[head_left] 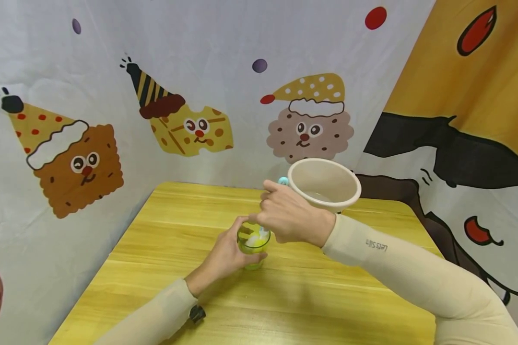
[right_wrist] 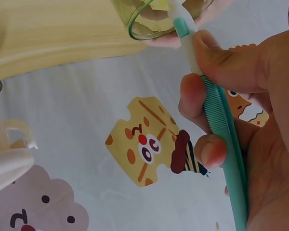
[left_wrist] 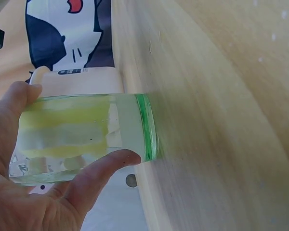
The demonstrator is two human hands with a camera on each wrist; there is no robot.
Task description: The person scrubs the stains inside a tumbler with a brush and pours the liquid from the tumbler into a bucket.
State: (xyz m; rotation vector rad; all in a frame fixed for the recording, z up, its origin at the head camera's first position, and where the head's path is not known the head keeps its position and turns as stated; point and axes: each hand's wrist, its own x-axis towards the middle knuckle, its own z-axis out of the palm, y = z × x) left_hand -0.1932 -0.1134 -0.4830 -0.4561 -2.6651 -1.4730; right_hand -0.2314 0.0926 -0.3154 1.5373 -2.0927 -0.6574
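Note:
My left hand (head_left: 224, 254) grips a clear drinking glass (left_wrist: 127, 125) with a green-tinted base, thumb and fingers round its sides. The glass is upright, its base close over the wooden table. Inside it sits the yellow and white sponge head (left_wrist: 62, 134) of a cup brush. My right hand (head_left: 291, 213) is above the rim and holds the brush's teal ribbed handle (right_wrist: 219, 115), fingers and thumb curled round it. The brush's white neck (right_wrist: 189, 53) leads down into the glass. In the head view, most of the handle is hidden by the right hand.
A beige plastic tub (head_left: 325, 182) stands at the back right of the wooden table (head_left: 181, 206), just beyond my right hand. Behind the table hangs a cloth (head_left: 224, 52) printed with cartoon biscuits and cheese. A small black device (head_left: 197, 314) is at my left wrist.

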